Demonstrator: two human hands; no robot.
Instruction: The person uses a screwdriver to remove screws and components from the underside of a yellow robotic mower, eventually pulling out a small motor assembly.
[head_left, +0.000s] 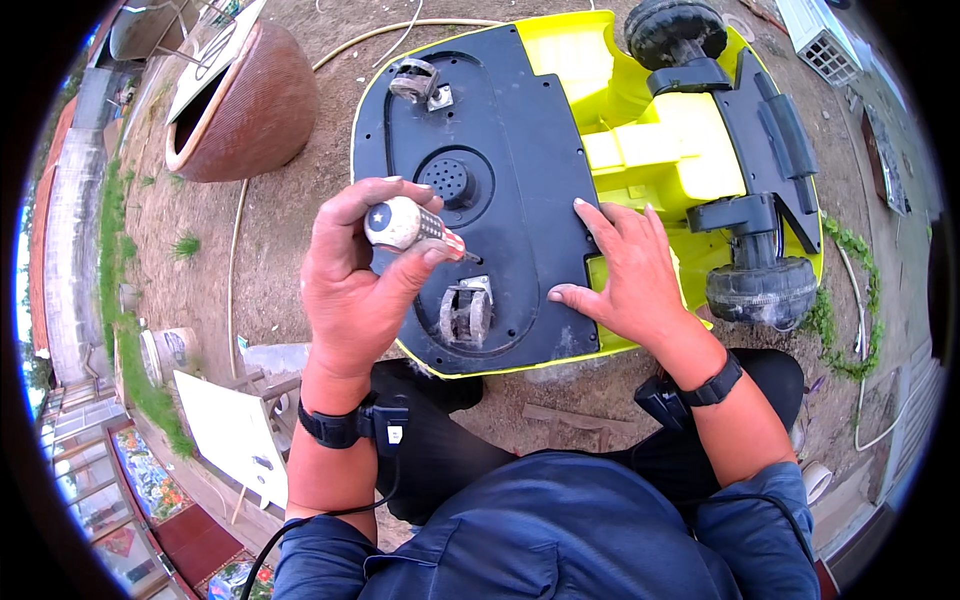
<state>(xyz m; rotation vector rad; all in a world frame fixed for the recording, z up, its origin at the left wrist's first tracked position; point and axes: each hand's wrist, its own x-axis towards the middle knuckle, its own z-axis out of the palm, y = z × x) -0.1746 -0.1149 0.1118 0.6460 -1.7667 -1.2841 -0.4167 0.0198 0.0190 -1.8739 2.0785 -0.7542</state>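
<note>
A yellow ride-on toy car (660,150) lies with its underside up in front of me. My left hand (345,250) is closed round the ball-shaped handle of a screwdriver (395,222), white with a star and red stripes. Its short shaft slants down and right to the car's black bottom panel (540,230); whether the tip sits in a screw is too small to tell. My right hand (635,275) rests with spread fingers on the panel's right edge. Two caster wheels (465,315) and a round perforated part (447,182) are on the panel.
Two big black wheels (762,290) stick up at the car's right end. A large brown clay pot (260,110) lies tipped at the upper left, near a hose (236,250). A white board (230,435) stands lower left. At the upper right is a white crate (825,50).
</note>
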